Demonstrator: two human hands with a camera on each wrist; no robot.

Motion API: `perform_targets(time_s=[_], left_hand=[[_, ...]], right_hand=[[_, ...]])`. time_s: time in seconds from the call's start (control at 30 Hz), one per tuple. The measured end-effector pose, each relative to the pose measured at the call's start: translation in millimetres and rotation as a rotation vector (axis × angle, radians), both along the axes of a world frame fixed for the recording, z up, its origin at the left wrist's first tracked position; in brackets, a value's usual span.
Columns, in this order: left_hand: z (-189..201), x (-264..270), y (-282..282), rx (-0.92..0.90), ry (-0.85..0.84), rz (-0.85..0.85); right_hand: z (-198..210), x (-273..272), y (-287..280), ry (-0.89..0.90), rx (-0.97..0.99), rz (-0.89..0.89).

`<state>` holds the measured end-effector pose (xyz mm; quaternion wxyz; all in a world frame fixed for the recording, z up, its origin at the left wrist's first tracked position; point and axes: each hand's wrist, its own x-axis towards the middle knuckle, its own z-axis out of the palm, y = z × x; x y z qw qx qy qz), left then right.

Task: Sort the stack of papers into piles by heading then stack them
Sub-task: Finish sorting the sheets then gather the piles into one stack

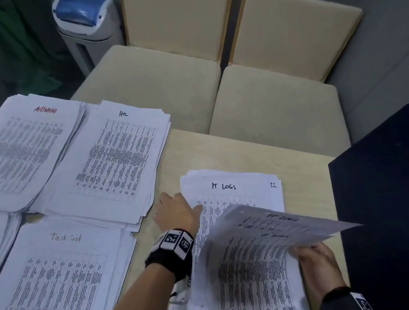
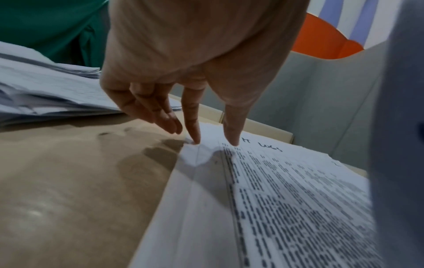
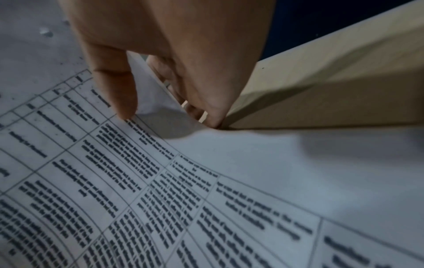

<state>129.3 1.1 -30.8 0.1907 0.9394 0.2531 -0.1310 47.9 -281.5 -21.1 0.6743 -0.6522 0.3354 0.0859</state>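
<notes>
Left hand (image 1: 173, 209), fingers straight, pressed the IT LOGS pile (image 1: 255, 186) near the table's (image 1: 252, 152) right edge. Right hand (image 1: 317, 266) pinched a lifted sheaf (image 1: 255, 249) above that pile.

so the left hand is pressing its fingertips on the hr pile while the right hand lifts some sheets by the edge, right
Not quite. The left hand presses its fingertips on the IT LOGS pile, not the HR pile; the left wrist view shows the heading beside them. The rest holds: the right hand lifts the sheets by the edge.

Admin pile (image 1: 14, 150) left of HR pile (image 1: 114, 159), behind task-list pile (image 1: 50, 296).
</notes>
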Motion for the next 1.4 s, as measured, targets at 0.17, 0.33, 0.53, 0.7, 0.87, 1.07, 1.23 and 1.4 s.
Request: perform_targets(time_s=[0.17, 0.33, 0.53, 0.7, 0.87, 1.07, 1.23, 1.4], left_hand=[[0.4, -3.0, -6.7, -0.369, -0.153, -0.026], [22.9, -24.6, -10.6, -1.243, -0.219, 0.1], [23.3, -25.8, 6.6, -1.496, -0.074, 0.231], [-6.3, -3.8, 17.8, -0.51, -0.222, 0.208], [-10.7, -8.3, 12.7, -0.245, -0.256, 0.085], [40.1, -48.4, -2.0, -1.089, -0.259, -0.098], [63.0, -62.2, -14.5, -1.088, -0.422, -0.008], [133.5, -70.8, -21.5, -1.158, -0.707, -0.012]], right_hand=[[-0.1, 3.2, 4.5, -0.017, 0.02, -0.026], [4.9, 11.6, 1.7, -0.079, 0.049, 0.026], [13.6, 12.3, 5.7, -0.089, -0.007, 0.034], [7.6, 8.0, 2.8, -0.049, 0.012, 0.04], [11.6, 1.9, 11.0, -0.07, 0.057, 0.061], [36.9, 12.2, 12.9, -0.129, 0.205, -0.012], [83.0, 16.7, 42.7, -0.242, 0.295, 0.025], [149.6, -0.4, 73.1, -0.551, -0.095, -0.002]])
